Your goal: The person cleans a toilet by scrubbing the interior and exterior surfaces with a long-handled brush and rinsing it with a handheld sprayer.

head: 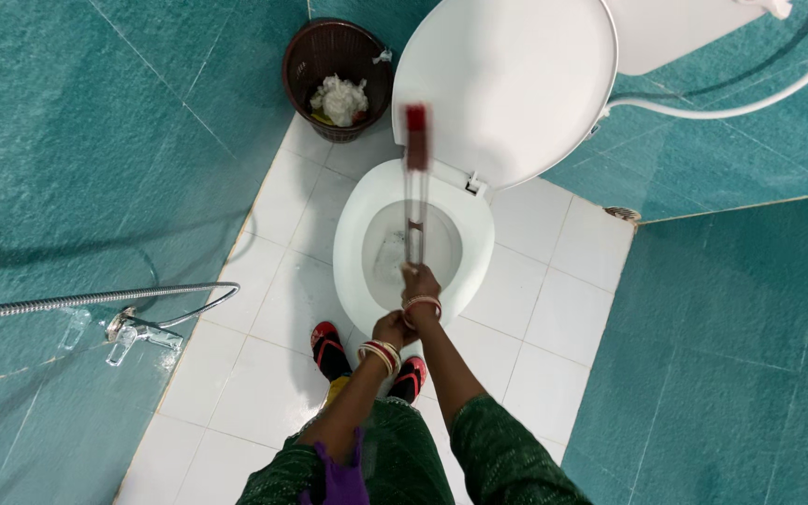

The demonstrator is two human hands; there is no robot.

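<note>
Head view: at frame center, right hand (420, 281) clamps the blurred toilet brush handle (414, 187) over the white toilet bowl (353, 234); left hand (393, 329) is closed just behind it. White floor tiles (264, 374) meet teal walls (77, 140); a brown waste basket (303, 56) sits upper left.

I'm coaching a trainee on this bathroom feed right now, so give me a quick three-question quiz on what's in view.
1. True or false: the toilet lid is raised.
2. Which of the hands grips the brush handle higher up? A) right hand B) left hand
3. What sits on the floor left of the toilet bowl, and what does it hold?

Key: 1. True. 2. A. 3. A dark brown waste basket holding crumpled white paper.
</note>
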